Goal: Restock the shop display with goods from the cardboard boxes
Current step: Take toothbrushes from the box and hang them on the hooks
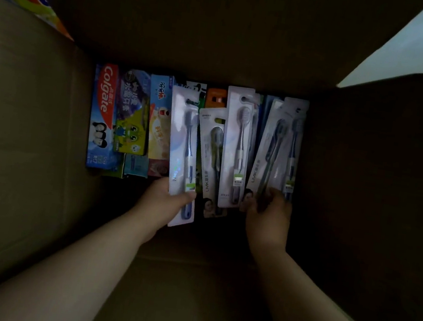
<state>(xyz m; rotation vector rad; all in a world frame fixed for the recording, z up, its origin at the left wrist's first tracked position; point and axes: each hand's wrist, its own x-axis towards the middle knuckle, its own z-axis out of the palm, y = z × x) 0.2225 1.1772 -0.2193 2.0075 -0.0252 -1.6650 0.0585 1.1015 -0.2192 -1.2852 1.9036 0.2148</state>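
1. Hands reach down into a deep, dark cardboard box [32, 135].
2. Left hand [164, 200] holds a toothbrush pack [182, 156]; its thumb lies curled over the front near the bottom, and that grip is tight on the pack.
3. Right hand [269, 217] has its grip closed on the bottom of another toothbrush pack [270, 152], fingers curled round the edge.
4. Between the two grips, more toothbrush packs [235, 147] stand side by side.
5. Past the left grip, on its outer side, lie toothpaste boxes, one a red and blue Colgate box [102, 115].
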